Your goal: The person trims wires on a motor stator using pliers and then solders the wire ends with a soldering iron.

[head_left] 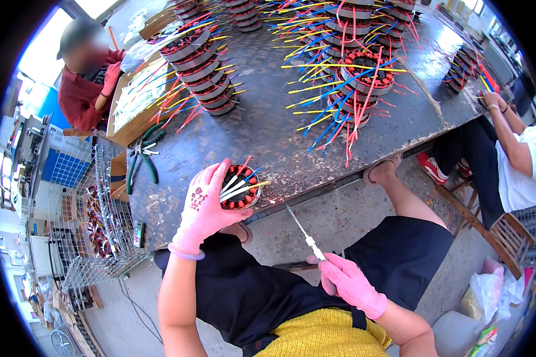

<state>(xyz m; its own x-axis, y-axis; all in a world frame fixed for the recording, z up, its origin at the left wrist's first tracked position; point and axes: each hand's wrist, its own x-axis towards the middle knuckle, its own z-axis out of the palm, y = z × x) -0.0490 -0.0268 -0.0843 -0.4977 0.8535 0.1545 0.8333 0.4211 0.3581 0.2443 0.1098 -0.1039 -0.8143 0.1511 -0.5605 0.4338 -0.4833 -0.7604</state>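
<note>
Fingers (pixel 219 175) holding stator (pixel 253 192), carton (pixel 138 124) of strips (pixel 138 98)

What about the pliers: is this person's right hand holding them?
No, the right hand holds a thin white-handled tool, while the pliers lie at the table's edge.

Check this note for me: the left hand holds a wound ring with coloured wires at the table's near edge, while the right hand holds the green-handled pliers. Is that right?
Not quite: in the head view, the right hand holds a slender tool with a white handle. The left hand does hold the wound ring at the table's near edge.
</note>
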